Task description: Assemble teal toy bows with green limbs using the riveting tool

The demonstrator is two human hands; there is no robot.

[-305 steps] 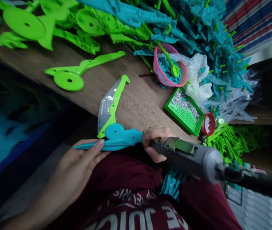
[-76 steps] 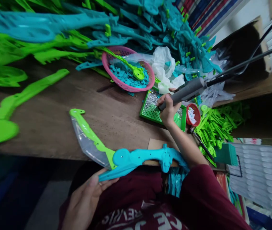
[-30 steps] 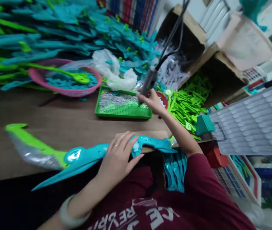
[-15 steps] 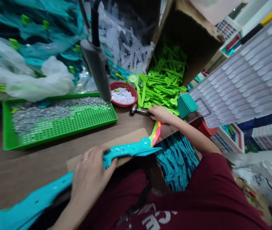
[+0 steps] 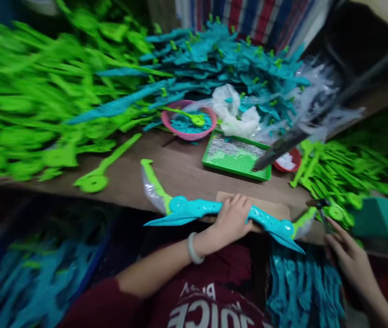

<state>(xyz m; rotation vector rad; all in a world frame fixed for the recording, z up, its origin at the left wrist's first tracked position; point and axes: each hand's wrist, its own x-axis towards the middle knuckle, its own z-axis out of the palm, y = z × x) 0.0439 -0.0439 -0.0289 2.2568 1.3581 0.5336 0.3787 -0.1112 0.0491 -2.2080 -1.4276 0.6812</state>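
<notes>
My left hand (image 5: 234, 217) is closed around the middle of a bright blue plastic toy bow (image 5: 196, 208), which lies across the front edge of the workbench. A green curved limb (image 5: 155, 184) extends from each end of the bow, and clear film shows on both limbs. At the bow's right end, my right hand (image 5: 346, 248) has its fingers wrapped round the handle of a small hammer (image 5: 319, 203), head upward. The hammer is somewhat blurred. Beneath the bow is a flat piece of cardboard (image 5: 272, 208).
A green tray (image 5: 238, 172) of small metal pieces stands behind the bow, between a pink bowl (image 5: 166, 120) and a red basket (image 5: 298, 159). Green parts (image 5: 37, 105) pile up at left, blue ones (image 5: 214, 64) behind. A dark metal bar (image 5: 289, 143) slants over the tray.
My view has swung left, bringing the green pile into sight. My left hand has drawn the whole bow over the cardboard. The hammer, lying under my right hand before, is now gripped with its head raised.
</notes>
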